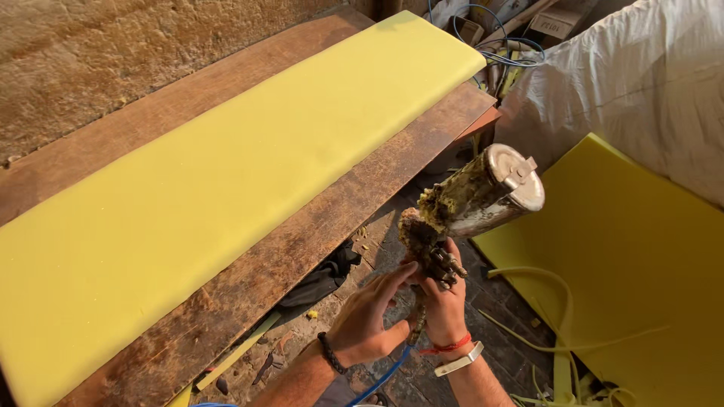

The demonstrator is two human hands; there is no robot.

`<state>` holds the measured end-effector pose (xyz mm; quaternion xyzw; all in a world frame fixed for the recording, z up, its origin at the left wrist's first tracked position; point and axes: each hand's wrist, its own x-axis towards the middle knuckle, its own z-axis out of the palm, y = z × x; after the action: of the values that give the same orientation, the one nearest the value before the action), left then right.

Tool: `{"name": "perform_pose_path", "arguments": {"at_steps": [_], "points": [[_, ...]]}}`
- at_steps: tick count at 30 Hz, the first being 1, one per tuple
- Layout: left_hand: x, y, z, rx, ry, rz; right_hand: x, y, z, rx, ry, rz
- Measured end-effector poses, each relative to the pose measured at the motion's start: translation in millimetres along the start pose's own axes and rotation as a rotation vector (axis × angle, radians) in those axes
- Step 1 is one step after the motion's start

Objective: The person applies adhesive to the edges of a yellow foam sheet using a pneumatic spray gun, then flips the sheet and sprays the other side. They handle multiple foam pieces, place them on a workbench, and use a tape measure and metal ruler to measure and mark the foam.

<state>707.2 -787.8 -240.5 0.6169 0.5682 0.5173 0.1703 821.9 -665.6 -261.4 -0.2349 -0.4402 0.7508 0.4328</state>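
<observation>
My right hand grips the handle of a glue-crusted spray gun whose metal cup with a lidded top tilts up to the right. A blue hose runs down from the gun's base. My left hand is open beside it, its fingertips touching the gun's body just below the crusted nozzle. A long yellow foam sheet lies on a brown wooden board to the left, apart from both hands.
A second yellow foam piece lies on the floor at right with thin foam offcuts. A large white sack stands behind it. Cables and boxes sit at the back. A rough wall borders the board.
</observation>
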Motion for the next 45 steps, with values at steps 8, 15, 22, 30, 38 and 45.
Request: {"name": "perform_pose_path", "arguments": {"at_steps": [8, 15, 22, 30, 38, 45], "points": [[118, -83, 82, -0.248, -0.207, -0.401, 136, -114, -157, -0.242, 0.216, -0.312], [288, -187, 147, -0.391, -0.128, -0.514, 293, -177, -264, -0.381, 0.256, -0.383], [432, -245, 174, -0.359, -0.149, -0.482, 460, -196, -334, -0.371, 0.374, -0.379], [557, -355, 210, -0.205, -0.084, -0.729, 704, -176, -458, -0.33, 0.245, -0.432], [750, -485, 278, 0.203, -0.059, -0.909, 958, -87, -550, -0.28, -0.062, -0.01], [901, -649, 304, 0.761, -0.247, -0.723, 1053, 12, -568, -0.184, -0.177, 0.314]]}}
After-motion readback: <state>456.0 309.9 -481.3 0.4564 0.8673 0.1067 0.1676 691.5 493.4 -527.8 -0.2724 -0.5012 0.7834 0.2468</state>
